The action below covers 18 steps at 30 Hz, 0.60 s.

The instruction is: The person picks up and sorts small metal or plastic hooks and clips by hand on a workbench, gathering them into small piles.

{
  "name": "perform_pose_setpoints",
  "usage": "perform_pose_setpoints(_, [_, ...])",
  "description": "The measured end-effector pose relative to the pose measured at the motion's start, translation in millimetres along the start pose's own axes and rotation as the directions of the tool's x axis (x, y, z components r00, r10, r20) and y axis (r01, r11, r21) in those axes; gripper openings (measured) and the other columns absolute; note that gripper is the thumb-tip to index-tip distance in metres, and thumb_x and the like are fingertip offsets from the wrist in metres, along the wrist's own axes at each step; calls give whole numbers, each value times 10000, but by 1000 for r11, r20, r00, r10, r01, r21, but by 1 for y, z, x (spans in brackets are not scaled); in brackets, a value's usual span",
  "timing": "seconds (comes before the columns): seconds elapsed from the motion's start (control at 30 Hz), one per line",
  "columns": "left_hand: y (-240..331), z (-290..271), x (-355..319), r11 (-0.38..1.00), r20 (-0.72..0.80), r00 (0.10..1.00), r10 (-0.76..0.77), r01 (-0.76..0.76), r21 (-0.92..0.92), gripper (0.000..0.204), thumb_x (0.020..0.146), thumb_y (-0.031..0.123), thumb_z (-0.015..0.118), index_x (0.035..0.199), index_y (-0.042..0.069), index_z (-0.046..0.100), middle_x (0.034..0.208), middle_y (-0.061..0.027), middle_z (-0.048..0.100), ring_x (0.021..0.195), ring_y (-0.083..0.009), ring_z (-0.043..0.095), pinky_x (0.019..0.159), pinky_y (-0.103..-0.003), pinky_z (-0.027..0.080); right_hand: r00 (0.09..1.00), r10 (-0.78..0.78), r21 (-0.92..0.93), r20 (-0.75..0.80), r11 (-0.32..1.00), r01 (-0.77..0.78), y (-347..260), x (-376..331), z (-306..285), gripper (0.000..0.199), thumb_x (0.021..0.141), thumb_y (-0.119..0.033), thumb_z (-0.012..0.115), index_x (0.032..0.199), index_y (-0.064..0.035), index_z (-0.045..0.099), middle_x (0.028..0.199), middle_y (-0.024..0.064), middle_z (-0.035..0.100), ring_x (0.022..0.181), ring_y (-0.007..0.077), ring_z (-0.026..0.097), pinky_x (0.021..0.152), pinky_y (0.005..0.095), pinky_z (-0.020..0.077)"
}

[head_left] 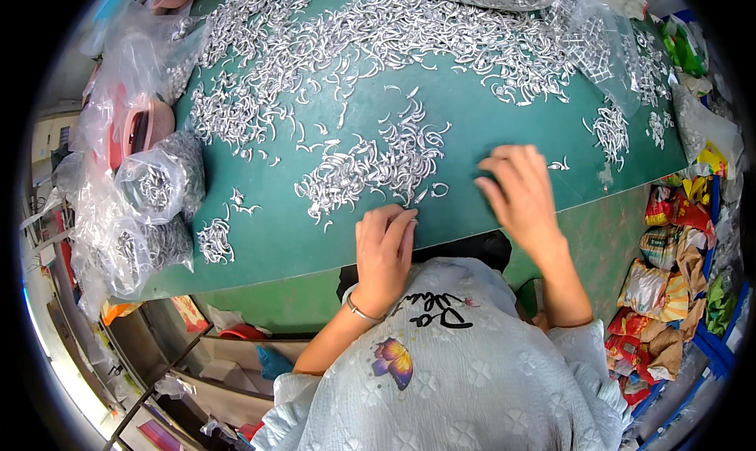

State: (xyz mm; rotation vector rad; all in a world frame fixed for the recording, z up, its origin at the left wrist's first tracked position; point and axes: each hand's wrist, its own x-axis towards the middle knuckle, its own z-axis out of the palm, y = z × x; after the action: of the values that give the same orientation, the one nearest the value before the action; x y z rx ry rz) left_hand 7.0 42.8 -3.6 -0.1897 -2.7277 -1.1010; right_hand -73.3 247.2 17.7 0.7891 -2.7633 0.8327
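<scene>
Many small curved silver metal pieces [409,155] lie in a loose pile on the green tabletop [268,246] in front of me. My left hand [383,250] is at the pile's near edge, by the table's front. Its fingers are curled and pressed together; what they pinch, if anything, is too small to name. A single ring-like silver piece [439,189] lies just beyond those fingertips. To the right, my right hand [520,195] hovers over bare tabletop, somewhat blurred. Its thumb stands apart from the bent fingers, and nothing shows between them. A few pieces [559,164] lie just right of it.
A broad heap of similar pieces [331,33] spreads across the far side. Clear bags of pieces [150,183] and a pink container [147,128] stand at the left edge. Smaller clusters lie at left [215,241] and right [610,136]. Shelves with colourful packages [654,285] are at right.
</scene>
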Motion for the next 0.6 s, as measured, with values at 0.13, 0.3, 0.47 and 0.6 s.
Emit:
perform_pose_setpoints(0.13, [5, 0, 5, 1000, -30, 1000, -7, 7, -14, 239, 772, -15, 651, 1003, 41, 627, 942, -72, 570, 828, -240, 532, 712, -343, 375, 997, -54, 88, 60, 995, 49, -18, 7, 25, 225, 741, -105, 698, 928, -44, 589, 948, 80, 528, 876, 265, 497, 731, 368, 384])
perform_pose_setpoints(0.3, [-1, -8, -5, 999, -27, 998, -48, 48, 9, 243, 772, -17, 654, 1006, 41, 626, 944, -70, 570, 831, -240, 531, 722, -339, 370, 994, 25, 19, 108, 999, -28, -5, -6, 6, 210, 737, -79, 694, 913, -46, 584, 933, 83, 532, 876, 268, 496, 726, 370, 374])
perform_pose_setpoints(0.47, [0, -10, -6, 997, -32, 997, -71, 71, -11, 245, 757, -46, 661, 982, 49, 647, 940, -85, 579, 821, -255, 528, 734, -332, 411, 989, 143, 25, -42, 990, -142, 11, -13, -13, 218, 719, -70, 710, 908, -52, 603, 941, 87, 541, 864, 279, 494, 722, 372, 371])
perform_pose_setpoints(0.6, [2, -6, -7, 997, -11, 998, -66, 65, -52, 244, 767, -59, 645, 988, 43, 643, 928, -100, 570, 781, -249, 529, 690, -317, 426, 981, 177, -43, -85, 983, -181, 13, -23, -17, 227, 708, -90, 726, 902, -59, 612, 943, 83, 544, 864, 276, 490, 738, 364, 365])
